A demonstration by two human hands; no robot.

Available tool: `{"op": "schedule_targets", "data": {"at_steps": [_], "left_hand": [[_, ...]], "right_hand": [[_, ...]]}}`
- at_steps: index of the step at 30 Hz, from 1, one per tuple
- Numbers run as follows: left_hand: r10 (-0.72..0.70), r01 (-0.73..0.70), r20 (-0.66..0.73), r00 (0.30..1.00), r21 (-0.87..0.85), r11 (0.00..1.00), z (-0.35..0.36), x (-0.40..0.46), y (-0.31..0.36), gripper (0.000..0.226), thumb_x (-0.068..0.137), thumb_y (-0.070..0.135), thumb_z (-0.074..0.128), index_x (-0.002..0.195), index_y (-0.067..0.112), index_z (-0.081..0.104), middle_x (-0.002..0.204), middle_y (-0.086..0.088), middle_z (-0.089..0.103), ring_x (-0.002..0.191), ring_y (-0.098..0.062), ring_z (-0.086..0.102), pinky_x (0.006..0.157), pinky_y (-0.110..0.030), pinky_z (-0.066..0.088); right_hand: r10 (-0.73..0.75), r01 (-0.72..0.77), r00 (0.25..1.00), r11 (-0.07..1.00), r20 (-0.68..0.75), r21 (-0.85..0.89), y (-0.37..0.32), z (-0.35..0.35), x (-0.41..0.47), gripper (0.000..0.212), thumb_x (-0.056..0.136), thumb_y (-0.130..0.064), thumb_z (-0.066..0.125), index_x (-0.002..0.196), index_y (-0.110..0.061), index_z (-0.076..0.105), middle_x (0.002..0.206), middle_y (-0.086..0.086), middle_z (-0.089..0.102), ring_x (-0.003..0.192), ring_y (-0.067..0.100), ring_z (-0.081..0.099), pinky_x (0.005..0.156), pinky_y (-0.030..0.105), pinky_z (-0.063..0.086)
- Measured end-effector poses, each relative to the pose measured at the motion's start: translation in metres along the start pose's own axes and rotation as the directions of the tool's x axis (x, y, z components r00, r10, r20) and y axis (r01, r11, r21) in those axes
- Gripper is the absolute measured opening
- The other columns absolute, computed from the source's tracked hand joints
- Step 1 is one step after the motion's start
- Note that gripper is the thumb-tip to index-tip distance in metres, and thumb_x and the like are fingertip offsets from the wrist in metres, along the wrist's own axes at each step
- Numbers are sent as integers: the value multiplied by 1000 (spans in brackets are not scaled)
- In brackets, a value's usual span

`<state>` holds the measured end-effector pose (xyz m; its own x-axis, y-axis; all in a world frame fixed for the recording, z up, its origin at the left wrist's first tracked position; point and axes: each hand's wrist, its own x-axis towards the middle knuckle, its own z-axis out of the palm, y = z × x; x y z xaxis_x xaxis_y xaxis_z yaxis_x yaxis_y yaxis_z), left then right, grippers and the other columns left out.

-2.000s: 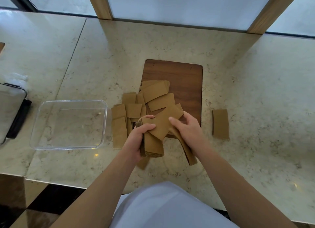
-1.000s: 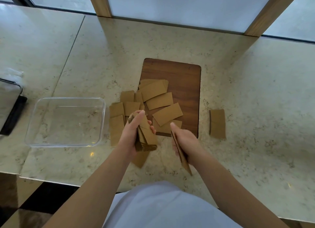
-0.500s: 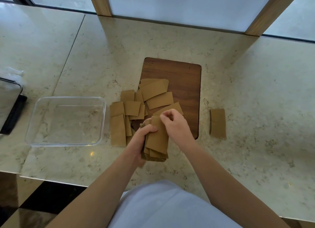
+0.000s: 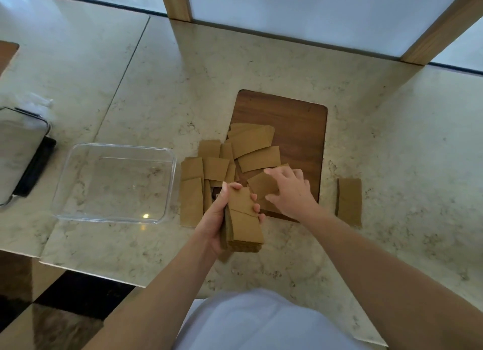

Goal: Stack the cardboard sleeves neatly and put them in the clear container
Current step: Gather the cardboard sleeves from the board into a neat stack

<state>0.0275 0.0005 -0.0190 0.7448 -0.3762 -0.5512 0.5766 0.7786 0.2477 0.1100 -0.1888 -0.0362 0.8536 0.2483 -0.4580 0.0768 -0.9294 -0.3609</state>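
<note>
My left hand (image 4: 218,219) grips a thick stack of brown cardboard sleeves (image 4: 244,225) held on edge above the counter. My right hand (image 4: 294,192) lies with fingers spread on a loose sleeve (image 4: 261,185) at the near end of the wooden board (image 4: 295,124). Several more flat sleeves (image 4: 217,167) lie scattered over the board's left side and the counter beside it. One sleeve (image 4: 349,202) lies apart to the right of the board. The clear container (image 4: 115,183) stands empty to the left of the pile.
A metal and black appliance (image 4: 19,150) sits at the left edge with crumpled clear plastic (image 4: 34,101) behind it. Wooden window posts (image 4: 177,1) rise at the back. The marble counter's front edge (image 4: 86,272) runs near my body.
My right hand added its sleeve to the stack in my left hand, then let go and reached forward onto a loose sleeve on the board. The stack stayed in my left hand.
</note>
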Motion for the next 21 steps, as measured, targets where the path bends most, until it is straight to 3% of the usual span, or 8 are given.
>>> {"op": "schedule_targets", "data": {"at_steps": [2,6,9,13,15,17,19,21], "left_hand": [[23,-24,-28,999,-27,999,-5,0,1,49,74,53,89,104,18,72,105,-21,68,87,-33,67,80,-53,58],[0,-10,-117,993,-87,996,-10,1,6,56,62,54,95,100,17,76,102,-19,69,85,-31,67,78,-49,59],[-18,8,-115,993,-88,996,-13,-1,9,46,67,30,96,105,13,76,106,-22,67,89,-35,68,81,-51,58],[-22,20,-54,998,-36,999,-17,0,10,56,68,6,87,121,15,70,111,-26,67,97,-41,69,87,-58,58],[-6,11,-91,996,51,999,-17,3,9,50,73,7,83,120,19,71,114,-26,68,102,-43,70,95,-60,56],[16,-4,-160,987,76,997,-15,7,5,42,79,9,79,118,22,72,118,-26,69,104,-43,71,95,-59,57],[43,-26,-225,973,79,997,-14,10,1,37,85,13,77,121,22,71,118,-24,72,99,-39,74,81,-53,62],[47,-17,-293,955,103,995,-12,10,-3,48,85,28,79,131,20,67,121,-23,73,97,-38,76,74,-51,63]], "right_hand": [[-41,52,997,981,64,-189,5,-4,14,79,84,-41,78,151,-34,37,142,6,43,131,33,36,107,53,35],[-51,54,999,942,16,-333,5,-10,36,74,69,-54,87,126,-22,50,124,8,44,116,32,41,96,48,38],[-20,20,1000,948,2,-317,8,-12,39,64,71,-53,86,110,-20,46,112,3,49,110,30,46,92,47,37],[109,-113,993,987,43,111,12,-22,28,20,95,-33,66,101,-25,48,94,-2,60,85,21,60,73,35,40],[198,-171,980,898,-26,406,5,-30,14,12,96,-30,66,100,-26,56,97,-6,62,84,13,59,64,24,41],[277,-185,960,745,-45,641,-9,-34,-5,12,92,-31,72,97,-30,61,96,-12,64,87,6,60,64,21,42],[258,-191,966,650,22,736,-27,-30,-25,14,89,-33,75,99,-34,65,100,-13,66,91,3,62,70,23,49],[231,-234,967,626,110,744,-43,-18,-42,16,89,-33,76,100,-32,65,103,-13,66,95,4,63,77,28,55]]}}
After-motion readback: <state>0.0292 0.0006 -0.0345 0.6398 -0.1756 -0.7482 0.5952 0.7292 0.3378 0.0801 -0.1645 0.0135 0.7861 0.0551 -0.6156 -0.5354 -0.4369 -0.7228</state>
